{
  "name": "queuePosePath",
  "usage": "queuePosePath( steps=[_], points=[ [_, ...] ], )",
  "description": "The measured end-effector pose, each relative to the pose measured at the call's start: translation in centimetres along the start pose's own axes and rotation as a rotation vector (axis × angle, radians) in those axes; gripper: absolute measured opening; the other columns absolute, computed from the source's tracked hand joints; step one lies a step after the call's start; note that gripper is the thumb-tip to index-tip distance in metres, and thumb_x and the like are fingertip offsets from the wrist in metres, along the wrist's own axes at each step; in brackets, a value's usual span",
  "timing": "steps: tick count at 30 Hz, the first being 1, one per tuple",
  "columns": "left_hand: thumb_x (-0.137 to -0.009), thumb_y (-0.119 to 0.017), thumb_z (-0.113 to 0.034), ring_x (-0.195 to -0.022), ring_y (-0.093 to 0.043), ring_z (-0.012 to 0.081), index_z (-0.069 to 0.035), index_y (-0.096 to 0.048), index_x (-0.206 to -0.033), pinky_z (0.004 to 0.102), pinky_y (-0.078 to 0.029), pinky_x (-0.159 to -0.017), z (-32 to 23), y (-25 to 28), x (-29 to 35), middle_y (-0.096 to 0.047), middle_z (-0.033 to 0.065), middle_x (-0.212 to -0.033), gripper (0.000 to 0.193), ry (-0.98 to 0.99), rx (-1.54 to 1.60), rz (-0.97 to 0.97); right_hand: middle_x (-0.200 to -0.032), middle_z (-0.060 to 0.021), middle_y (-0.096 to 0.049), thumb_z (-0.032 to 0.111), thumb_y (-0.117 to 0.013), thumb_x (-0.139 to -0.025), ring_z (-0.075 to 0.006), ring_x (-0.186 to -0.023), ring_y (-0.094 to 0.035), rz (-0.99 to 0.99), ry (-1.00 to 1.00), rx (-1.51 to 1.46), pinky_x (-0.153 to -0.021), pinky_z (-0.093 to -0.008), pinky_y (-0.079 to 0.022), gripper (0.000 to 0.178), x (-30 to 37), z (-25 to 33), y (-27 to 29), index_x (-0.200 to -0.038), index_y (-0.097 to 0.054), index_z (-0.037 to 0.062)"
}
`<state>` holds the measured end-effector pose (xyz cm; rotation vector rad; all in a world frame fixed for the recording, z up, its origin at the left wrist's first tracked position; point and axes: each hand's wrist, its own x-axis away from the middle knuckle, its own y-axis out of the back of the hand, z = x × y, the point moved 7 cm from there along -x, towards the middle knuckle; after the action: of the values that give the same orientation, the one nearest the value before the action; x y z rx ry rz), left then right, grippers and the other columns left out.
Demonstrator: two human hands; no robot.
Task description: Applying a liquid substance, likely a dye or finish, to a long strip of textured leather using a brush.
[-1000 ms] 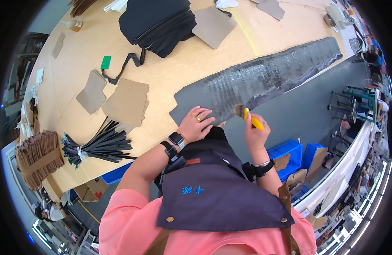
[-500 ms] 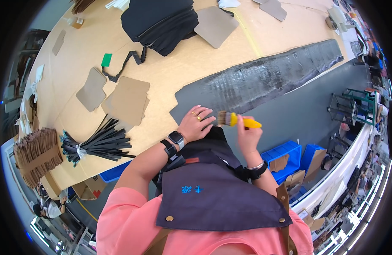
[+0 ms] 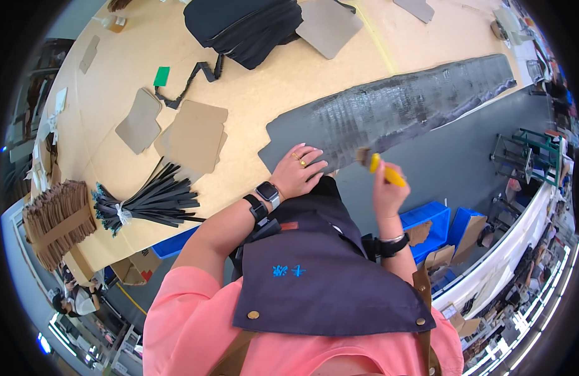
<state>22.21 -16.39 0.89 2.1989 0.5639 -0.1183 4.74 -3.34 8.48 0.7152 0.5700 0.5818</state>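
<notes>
Two hands at a tan worktable (image 3: pixel 252 106). Left hand (image 3: pixel 297 172): fingers spread flat, pressing the near end of a long dark grey glossy sheet (image 3: pixel 389 109) lying along the table edge. Right hand (image 3: pixel 384 188): fingers closed around a yellow-handled brush (image 3: pixel 382 169), bristles touching the sheet's near edge.

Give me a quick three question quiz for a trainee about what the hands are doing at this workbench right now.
1. True or false: the left hand rests flat on the long dark grey sheet.
2. What does the right hand hold? A) scissors B) yellow-handled brush C) green card
3. Fill in: the bundle of black strips lies to the person's ____.

Key: 1 true; 2 B; 3 left.
</notes>
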Motion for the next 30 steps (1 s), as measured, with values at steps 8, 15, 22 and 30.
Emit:
queuePosePath(
  steps=[8,15,22,30],
  points=[
    [-0.079,-0.073,-0.020,-0.116,-0.055,0.0260,-0.015,-0.067,-0.109,0.0473,-0.042,-0.106,-0.2,0.2,-0.3,-0.059,0.0068,-0.122,0.030,-0.013,-0.020,-0.018,-0.069,-0.0093,-0.066,0.011,-0.072,-0.087,-0.0182,-0.053,-0.062,-0.001,-0.044,-0.145,-0.051,-0.0291,-0.048,0.011,1.3,2.7,-0.4,-0.080,-0.067,0.0033],
    [-0.079,-0.073,-0.020,-0.116,-0.055,0.0257,-0.015,-0.068,-0.107,0.0473,-0.042,-0.106,-0.1,0.3,0.1,-0.059,0.0067,-0.121,0.029,-0.004,-0.038,-0.021,-0.069,-0.0078,-0.065,0.010,-0.071,-0.088,-0.0176,-0.054,-0.060,-0.022,-0.082,0.021,-0.052,-0.0286,-0.047,0.013,0.3,-1.0,2.0,-0.080,-0.066,0.0015],
    [-0.080,-0.073,-0.020,-0.116,-0.055,0.0259,-0.015,-0.068,-0.107,0.0471,-0.042,-0.106,-0.4,0.2,-0.5,-0.059,0.0069,-0.121,0.028,-0.025,-0.029,-0.013,-0.064,-0.0040,-0.061,0.010,-0.070,-0.089,-0.0076,-0.056,-0.056,0.041,-0.145,-0.292,-0.054,-0.0245,-0.045,0.011,1.7,1.6,-0.4,-0.084,-0.067,0.0006],
    [-0.079,-0.073,-0.019,-0.116,-0.055,0.0264,-0.015,-0.068,-0.107,0.0476,-0.042,-0.105,-0.3,0.5,0.0,-0.059,0.0076,-0.120,0.029,-0.007,-0.036,-0.017,-0.066,0.0002,-0.060,0.013,-0.071,-0.091,-0.0036,-0.061,-0.053,-0.100,-0.237,-0.155,-0.055,-0.0219,-0.044,0.014,-2.0,-2.3,3.9,-0.086,-0.067,-0.0001]
  ],
)
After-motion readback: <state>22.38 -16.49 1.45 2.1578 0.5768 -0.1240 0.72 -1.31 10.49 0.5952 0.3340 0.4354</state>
